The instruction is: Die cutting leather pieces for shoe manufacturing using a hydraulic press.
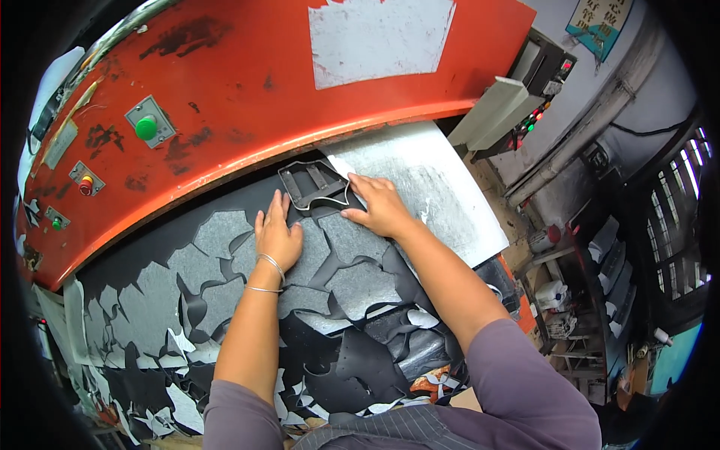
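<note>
A metal cutting die (pixel 318 178), an angular outline frame with inner crossbars, lies on black sheet material (pixel 225 196) below the red press. My right hand (pixel 382 206) is at the die's right edge, its fingertips touching it and the thumb apart by the lower right corner. Flat on the sheet at the die's lower left is my left hand (pixel 279 238), fingers stretched toward the die; whether they touch it I cannot tell. Grey areas bordered by strips of black offcut (pixel 196 309) spread around and below my left hand.
The red press beam (pixel 247 82) spans the far side, with a green button (pixel 146 128) and a red knob (pixel 86 184). A pale board (pixel 442 187) lies right of the die. Black scraps (pixel 352 367) pile up near me. A control box (pixel 496 112) stands at far right.
</note>
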`<move>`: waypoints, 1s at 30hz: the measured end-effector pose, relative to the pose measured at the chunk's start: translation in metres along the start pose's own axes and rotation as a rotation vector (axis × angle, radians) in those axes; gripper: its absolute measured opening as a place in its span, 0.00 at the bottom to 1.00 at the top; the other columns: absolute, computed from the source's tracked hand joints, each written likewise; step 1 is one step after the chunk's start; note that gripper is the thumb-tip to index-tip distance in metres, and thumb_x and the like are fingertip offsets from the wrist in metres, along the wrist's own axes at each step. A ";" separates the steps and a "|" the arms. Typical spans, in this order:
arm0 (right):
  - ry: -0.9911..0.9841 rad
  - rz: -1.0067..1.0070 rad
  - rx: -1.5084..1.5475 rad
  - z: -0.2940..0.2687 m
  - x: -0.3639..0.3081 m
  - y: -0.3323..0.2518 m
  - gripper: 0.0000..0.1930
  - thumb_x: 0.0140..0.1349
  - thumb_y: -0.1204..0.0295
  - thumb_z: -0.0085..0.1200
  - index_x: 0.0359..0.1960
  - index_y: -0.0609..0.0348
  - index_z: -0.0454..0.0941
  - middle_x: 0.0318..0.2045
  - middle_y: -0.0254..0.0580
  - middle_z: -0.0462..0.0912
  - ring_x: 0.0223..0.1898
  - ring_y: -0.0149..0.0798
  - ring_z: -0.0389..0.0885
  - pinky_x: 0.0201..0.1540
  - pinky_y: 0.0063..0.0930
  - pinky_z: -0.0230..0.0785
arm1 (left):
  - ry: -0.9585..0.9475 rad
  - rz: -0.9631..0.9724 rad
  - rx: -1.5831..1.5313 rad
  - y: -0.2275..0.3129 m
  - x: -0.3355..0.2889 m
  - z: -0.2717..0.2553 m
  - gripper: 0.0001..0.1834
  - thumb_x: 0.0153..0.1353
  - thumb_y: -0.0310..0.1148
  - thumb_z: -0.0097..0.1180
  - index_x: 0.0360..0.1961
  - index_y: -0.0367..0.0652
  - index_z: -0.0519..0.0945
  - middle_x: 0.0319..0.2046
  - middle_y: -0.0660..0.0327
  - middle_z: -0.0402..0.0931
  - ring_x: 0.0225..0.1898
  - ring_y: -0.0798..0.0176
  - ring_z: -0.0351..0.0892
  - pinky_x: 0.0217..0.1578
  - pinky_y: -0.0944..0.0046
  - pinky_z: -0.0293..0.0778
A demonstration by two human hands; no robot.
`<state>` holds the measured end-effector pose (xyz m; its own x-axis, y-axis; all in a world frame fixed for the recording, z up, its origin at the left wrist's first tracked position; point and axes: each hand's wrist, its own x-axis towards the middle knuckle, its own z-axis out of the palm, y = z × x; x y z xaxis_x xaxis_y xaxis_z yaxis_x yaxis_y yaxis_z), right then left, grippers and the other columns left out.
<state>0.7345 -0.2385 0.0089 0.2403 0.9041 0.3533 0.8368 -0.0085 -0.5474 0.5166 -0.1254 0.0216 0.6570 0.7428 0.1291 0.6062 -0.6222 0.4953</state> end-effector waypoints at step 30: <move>0.028 0.268 0.099 -0.031 -0.038 -0.079 0.33 0.53 0.55 0.65 0.57 0.61 0.71 0.45 0.52 0.81 0.49 0.49 0.78 0.53 0.38 0.69 | 0.746 -0.110 -0.621 -0.167 -0.098 -0.122 0.26 0.57 0.21 0.53 0.59 0.32 0.69 0.59 0.48 0.69 0.62 0.54 0.67 0.63 0.59 0.61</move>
<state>0.6744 -0.2858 0.0623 0.4609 0.8632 0.2058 0.6898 -0.2026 -0.6951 0.2961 -0.0637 0.0313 0.0291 0.8874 0.4601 0.1629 -0.4583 0.8737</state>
